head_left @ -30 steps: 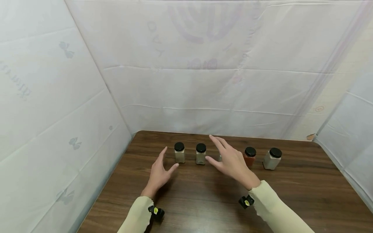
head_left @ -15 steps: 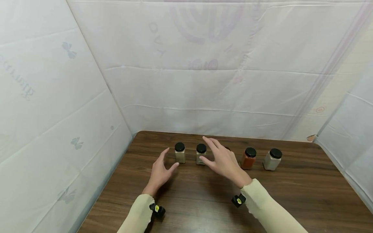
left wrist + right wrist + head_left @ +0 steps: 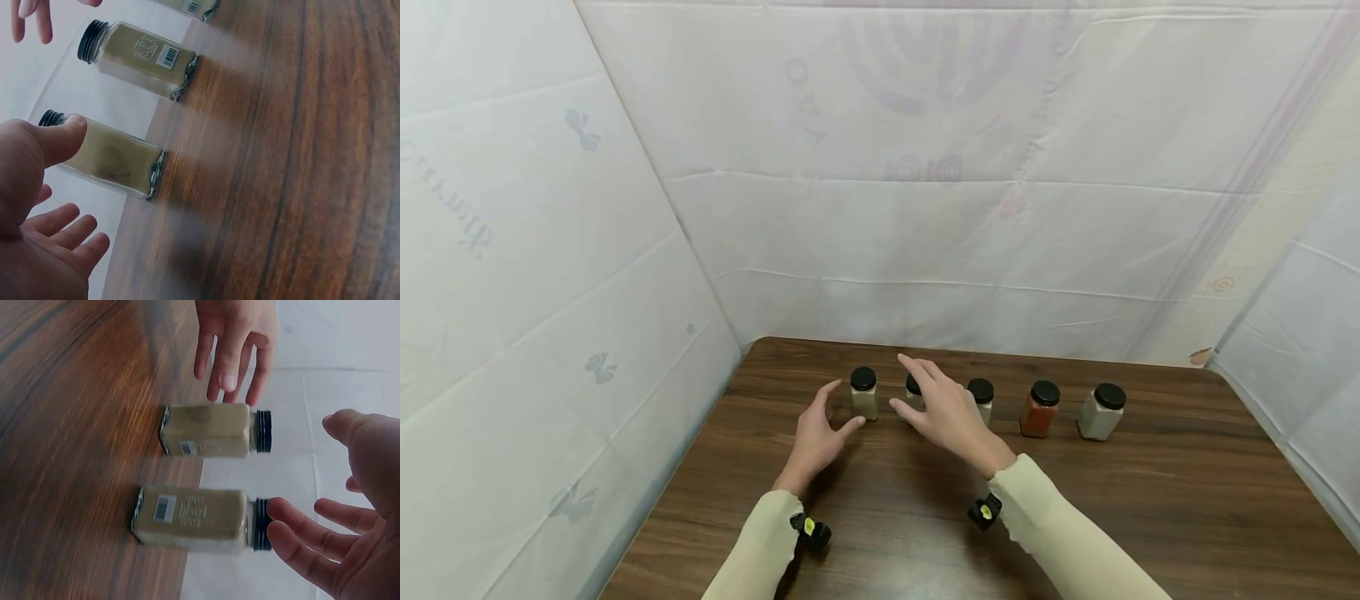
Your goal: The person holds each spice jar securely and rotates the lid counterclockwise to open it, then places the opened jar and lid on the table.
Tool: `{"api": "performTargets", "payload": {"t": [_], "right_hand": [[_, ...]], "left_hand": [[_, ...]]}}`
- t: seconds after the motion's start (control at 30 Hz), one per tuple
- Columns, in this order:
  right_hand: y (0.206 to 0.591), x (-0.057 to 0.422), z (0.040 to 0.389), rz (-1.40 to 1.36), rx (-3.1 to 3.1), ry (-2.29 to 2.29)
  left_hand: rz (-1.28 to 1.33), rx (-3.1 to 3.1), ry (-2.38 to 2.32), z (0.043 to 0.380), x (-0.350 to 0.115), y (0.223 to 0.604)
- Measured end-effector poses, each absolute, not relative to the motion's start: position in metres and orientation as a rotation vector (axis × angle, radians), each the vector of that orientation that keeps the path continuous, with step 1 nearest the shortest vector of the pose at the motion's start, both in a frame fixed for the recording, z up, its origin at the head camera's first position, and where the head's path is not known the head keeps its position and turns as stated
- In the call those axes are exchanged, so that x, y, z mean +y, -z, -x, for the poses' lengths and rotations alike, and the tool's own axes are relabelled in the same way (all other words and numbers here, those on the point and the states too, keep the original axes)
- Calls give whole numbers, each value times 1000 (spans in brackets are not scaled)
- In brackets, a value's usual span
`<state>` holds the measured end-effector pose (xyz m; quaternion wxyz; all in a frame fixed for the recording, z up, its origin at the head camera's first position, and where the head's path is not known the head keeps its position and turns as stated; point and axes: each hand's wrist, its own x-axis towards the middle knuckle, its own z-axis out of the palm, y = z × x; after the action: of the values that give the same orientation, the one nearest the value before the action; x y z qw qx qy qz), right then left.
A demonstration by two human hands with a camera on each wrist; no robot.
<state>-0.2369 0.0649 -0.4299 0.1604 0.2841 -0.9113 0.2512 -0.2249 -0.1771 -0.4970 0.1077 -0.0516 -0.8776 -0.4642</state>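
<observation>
The leftmost jar [image 3: 864,395] stands upright near the back left of the bench [image 3: 887,533], long axis vertical, black cap pointing up; the wrist cameras, being turned, show it sideways. The left hand [image 3: 815,435] is just beside it on the left, its grip spread, thumb apart from the fingers; the thumb crosses in front of the cap in the left wrist view, and contact cannot be told. To the right, the second jar [image 3: 192,517] is upright too, a barcode low on its face, just beyond the right hand [image 3: 949,417], whose grip is likewise spread, with fingertips overlapping the cap in its own wrist view; touch is again unclear. The third jar [image 3: 981,394], partly hidden by that hand, the red jar [image 3: 1039,412] and the pale jar [image 3: 1100,413] continue the row rightward, all upright, with gaps between. A narrow strip of wood lies behind the row before the back edge, which meets the white sheeting [image 3: 880,242]. The left edge slants past the left hand. In front, broad open wood runs toward the sleeves [image 3: 1060,533].
</observation>
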Motion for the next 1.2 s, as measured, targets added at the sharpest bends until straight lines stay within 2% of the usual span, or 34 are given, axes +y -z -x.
{"api": "performTargets", "payload": {"t": [1.2], "right_hand": [[447, -2, 255, -619, -2719, -992]], "left_hand": [[169, -2576, 1521, 253, -169, 501]]}}
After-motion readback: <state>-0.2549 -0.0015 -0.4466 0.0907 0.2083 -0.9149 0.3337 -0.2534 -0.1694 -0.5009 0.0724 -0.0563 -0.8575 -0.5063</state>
